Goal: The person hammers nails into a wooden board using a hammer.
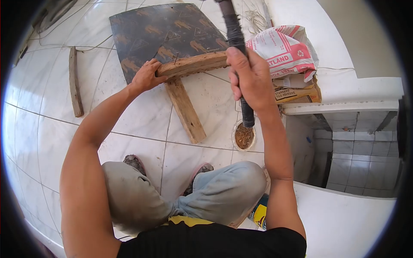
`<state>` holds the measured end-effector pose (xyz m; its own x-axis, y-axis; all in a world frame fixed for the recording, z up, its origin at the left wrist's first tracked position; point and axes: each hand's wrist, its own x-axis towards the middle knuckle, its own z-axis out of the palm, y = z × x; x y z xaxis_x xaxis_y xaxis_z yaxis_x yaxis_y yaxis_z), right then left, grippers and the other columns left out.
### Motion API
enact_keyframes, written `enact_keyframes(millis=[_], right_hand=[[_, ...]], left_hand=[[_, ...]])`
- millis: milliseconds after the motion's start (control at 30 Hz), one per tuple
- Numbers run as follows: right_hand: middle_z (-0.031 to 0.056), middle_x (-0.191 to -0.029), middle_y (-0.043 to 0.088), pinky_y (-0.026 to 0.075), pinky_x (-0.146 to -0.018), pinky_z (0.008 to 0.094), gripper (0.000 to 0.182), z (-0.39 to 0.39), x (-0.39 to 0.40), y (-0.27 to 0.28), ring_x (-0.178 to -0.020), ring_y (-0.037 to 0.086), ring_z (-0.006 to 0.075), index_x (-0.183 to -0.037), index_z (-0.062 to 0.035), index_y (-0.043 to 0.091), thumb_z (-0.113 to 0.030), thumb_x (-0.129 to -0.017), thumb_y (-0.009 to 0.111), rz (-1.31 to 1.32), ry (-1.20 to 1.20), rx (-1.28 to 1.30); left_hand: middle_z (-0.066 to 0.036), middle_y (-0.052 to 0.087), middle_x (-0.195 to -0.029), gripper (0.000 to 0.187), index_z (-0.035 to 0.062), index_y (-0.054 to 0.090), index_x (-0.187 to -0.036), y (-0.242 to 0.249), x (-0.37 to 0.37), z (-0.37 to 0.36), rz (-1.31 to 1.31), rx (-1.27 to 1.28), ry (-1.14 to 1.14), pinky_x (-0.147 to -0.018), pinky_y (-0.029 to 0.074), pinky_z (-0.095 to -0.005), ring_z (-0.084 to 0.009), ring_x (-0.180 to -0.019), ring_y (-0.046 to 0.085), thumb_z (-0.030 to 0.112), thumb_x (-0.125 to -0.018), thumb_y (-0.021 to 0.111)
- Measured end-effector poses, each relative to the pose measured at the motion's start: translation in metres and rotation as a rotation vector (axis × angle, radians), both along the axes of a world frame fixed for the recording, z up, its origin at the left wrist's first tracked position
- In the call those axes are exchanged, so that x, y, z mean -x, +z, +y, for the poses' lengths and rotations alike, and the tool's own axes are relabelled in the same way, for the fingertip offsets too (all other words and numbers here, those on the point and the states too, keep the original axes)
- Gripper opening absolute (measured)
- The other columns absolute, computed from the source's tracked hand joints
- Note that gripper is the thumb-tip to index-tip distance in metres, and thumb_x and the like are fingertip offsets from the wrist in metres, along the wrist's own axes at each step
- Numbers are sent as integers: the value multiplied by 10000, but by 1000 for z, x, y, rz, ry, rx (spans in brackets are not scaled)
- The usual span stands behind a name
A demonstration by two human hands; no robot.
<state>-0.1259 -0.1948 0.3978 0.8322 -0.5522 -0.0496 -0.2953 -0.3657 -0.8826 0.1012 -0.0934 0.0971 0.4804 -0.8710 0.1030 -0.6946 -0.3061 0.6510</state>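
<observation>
My right hand (pixel 251 77) is wrapped round the black, tape-bound handle of a hammer (pixel 235 34), held raised; its head is mostly cut off at the top edge. With my left hand (pixel 148 76) I grip the left end of a wooden batten (pixel 193 63), thumb on the near side. A nail (pixel 176 58) sticks up from the batten near that hand. The batten lies along the near edge of a dark printed plywood panel (pixel 165 32). Beneath the batten, a second wood piece (pixel 186 111) extends toward me on the floor.
A small tub (pixel 244 136) of nails sits below my right hand. A red-and-white cement sack (pixel 284 49) and a tile adhesive bag (pixel 297 93) lie at right, beside a tiled recess (pixel 357 159). A loose wood strip (pixel 75 81) lies left. A yellow-blue container (pixel 259 210) stands by my knee.
</observation>
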Motion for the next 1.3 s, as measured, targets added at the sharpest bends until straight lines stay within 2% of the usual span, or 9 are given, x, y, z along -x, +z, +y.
enact_keyframes(millis=[133, 167, 233, 367, 667, 767, 867, 900, 1300], right_hand=[[18, -603, 442, 406, -429, 306, 438, -8, -2, 88, -419, 409, 127, -911, -58, 505, -483, -1014, 490, -681, 35, 17], [23, -593, 482, 410, -425, 285, 408, -69, -12, 66, -427, 448, 114, -879, -50, 531, -432, -1018, 557, -610, 444, -115], [34, -575, 516, 424, -407, 287, 431, -2, -22, 24, -428, 491, 122, -815, -44, 519, -409, -1031, 593, -730, -31, -185], [-3, -582, 466, 401, -372, 274, 445, -30, -13, -123, -390, 438, 89, -826, -67, 507, -456, -1026, 589, 415, -27, -294], [-2, -582, 371, 370, -475, 288, 444, -29, -9, 126, -451, 388, 120, -845, -100, 486, -529, -961, 479, -734, -78, 212], [11, -562, 404, 390, -445, 327, 412, -10, -27, 48, -435, 404, 135, -842, -114, 492, -493, -987, 423, -831, -132, -174], [-11, -553, 443, 382, -385, 278, 510, -43, -7, -152, -399, 420, 102, -787, -94, 467, -541, -993, 602, 433, 14, -344], [-19, -563, 440, 378, -375, 268, 521, -39, -7, -155, -394, 413, 87, -806, -83, 487, -556, -992, 602, 371, -27, -277], [25, -608, 413, 386, -494, 328, 421, -46, 6, 126, -468, 406, 151, -831, -94, 477, -509, -901, 460, -848, 111, 131]], left_hand=[[-126, 582, -1145, 502, 7, 648, -1185, 7, 1, 1, 16, -26, 25, -1035, 441, -419, -321, -1154, 547, 375, -863, 764], [-122, 583, -1148, 494, 17, 654, -1185, 5, 2, 0, 21, -41, 26, -1043, 439, -414, -316, -1157, 548, 377, -864, 763], [-119, 585, -1147, 491, 24, 658, -1183, 0, 1, -1, 20, -35, 18, -1063, 431, -416, -318, -1150, 554, 381, -863, 764], [-115, 592, -1146, 493, 34, 661, -1187, -3, 1, 2, -22, -4, 7, -1136, 383, -441, -323, -1134, 574, 390, -863, 765], [-129, 610, -1160, 499, 12, 660, -1194, -1, 2, 0, -19, 17, 26, -1150, 355, -472, -327, -1140, 590, 346, -845, 785], [-126, 609, -1158, 496, 23, 663, -1200, -4, 1, -1, -35, 31, 25, -1153, 350, -486, -329, -1143, 589, 339, -839, 788], [-123, 609, -1177, 493, 32, 666, -1200, 10, 3, 3, -19, -34, 0, -1165, 335, -505, -333, -1166, 584, 334, -831, 792], [-121, 606, -1185, 496, 35, 667, -1199, 6, 7, 5, -20, -12, 5, -1174, 327, -508, -333, -1172, 582, 339, -828, 794], [-112, 600, -1243, 525, 20, 663, -1209, 3, 4, -1, -1, -54, 8, -1214, 281, -531, -319, -1213, 577, 379, -841, 770]])
